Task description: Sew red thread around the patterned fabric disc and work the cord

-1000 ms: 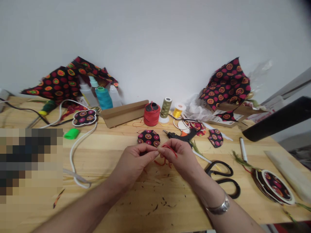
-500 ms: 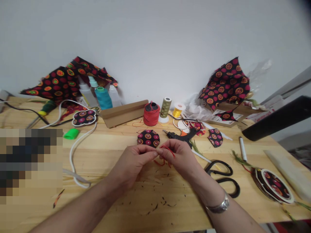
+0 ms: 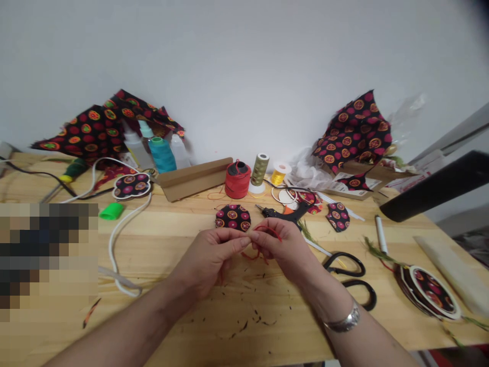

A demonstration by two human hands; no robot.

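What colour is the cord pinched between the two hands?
Red. The cord shows best in the head view, looped over the right hand.

No writing can be read; print on the white slip [image 3: 376,183] right of the yellow spool [image 3: 280,173] is too small.

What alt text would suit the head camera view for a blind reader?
A person's left hand and right hand meet over a wooden table, pinching a thin red cord between them. Black scissors, a glue gun, thread spools and a round patterned fabric patch lie nearby.
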